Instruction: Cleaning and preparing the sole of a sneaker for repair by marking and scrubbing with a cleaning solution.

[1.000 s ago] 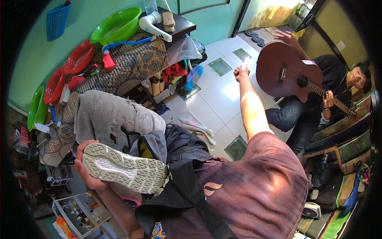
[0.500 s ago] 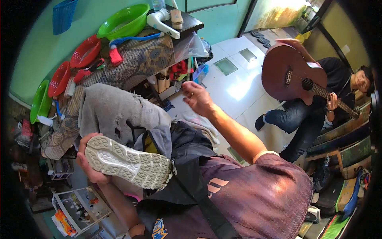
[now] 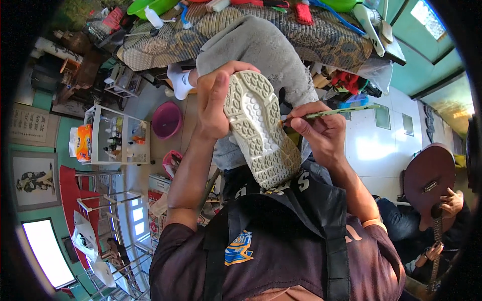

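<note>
My left hand (image 3: 216,100) is wrapped round a shoe (image 3: 261,128), its pale, deeply patterned sole turned up towards me. The tread looks whiter in the middle and browner near the end closest to my body. In my right hand (image 3: 321,133) is a slim green-handled paintbrush (image 3: 346,111), pinched between thumb and fingers. Its tip lies at the right edge of the sole; whether it touches cannot be made out. Below the shoe, a black apron (image 3: 281,210) covers my front, and a grey cloth (image 3: 251,45) is spread over my lap.
A patterned cloth-covered bench (image 3: 165,50) ahead carries a red brush (image 3: 303,14), a white bottle (image 3: 153,17) and basins. To the left are a purple basin (image 3: 166,120) and a white shelf (image 3: 120,159) with small bottles. At right, another person holds a guitar (image 3: 427,175).
My right hand, empty and reaching out before, now holds the paintbrush at the sole. The shoe has come in front of me, its sole more upright. My view has swung left.
</note>
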`<state>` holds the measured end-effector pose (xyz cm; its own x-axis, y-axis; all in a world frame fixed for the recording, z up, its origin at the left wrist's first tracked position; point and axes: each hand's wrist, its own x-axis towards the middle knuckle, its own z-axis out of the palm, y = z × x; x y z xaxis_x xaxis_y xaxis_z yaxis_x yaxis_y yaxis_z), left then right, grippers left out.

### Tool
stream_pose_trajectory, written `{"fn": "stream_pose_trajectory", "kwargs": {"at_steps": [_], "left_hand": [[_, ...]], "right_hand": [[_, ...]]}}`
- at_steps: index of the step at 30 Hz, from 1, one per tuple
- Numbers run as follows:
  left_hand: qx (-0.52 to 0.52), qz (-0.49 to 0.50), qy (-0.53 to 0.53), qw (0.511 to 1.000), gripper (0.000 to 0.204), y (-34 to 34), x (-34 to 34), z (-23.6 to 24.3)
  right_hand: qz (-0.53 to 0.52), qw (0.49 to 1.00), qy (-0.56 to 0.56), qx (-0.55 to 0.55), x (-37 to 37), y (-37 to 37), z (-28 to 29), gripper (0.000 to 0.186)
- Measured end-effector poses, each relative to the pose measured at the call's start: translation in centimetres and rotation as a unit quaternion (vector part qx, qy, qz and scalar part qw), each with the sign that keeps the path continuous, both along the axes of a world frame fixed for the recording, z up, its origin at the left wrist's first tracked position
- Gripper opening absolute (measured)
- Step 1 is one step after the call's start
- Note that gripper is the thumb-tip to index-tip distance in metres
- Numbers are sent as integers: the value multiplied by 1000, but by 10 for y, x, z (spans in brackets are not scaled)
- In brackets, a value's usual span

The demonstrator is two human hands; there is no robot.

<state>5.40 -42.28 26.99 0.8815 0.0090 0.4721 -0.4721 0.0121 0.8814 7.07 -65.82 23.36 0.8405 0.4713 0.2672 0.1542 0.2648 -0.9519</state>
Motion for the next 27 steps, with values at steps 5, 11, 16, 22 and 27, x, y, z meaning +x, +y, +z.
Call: {"fn": "stream_pose_trajectory", "kwargs": {"at_steps": [5, 11, 16, 22, 27], "left_hand": [[14, 9, -17, 1000, 62, -2, 1, -1], [7, 20, -7, 1000, 64, -4, 1, -4], [-12, 20, -2, 1000, 65, -5, -2, -4], [14, 39, 1, 999, 66, -5, 0, -9], [31, 34, 9, 999, 71, 2, -2, -12]], "right_hand": [[-14, 997, -62, 34, -8, 3, -7, 11], [-58, 993, -24, 97, -11, 17, -10, 10], [-48, 992, -37, 108, -15, 19, -14, 8], [-92, 991, -69, 69, -19, 22, -20, 7], [-85, 989, -109, 53, -19, 23, -22, 9]]}}
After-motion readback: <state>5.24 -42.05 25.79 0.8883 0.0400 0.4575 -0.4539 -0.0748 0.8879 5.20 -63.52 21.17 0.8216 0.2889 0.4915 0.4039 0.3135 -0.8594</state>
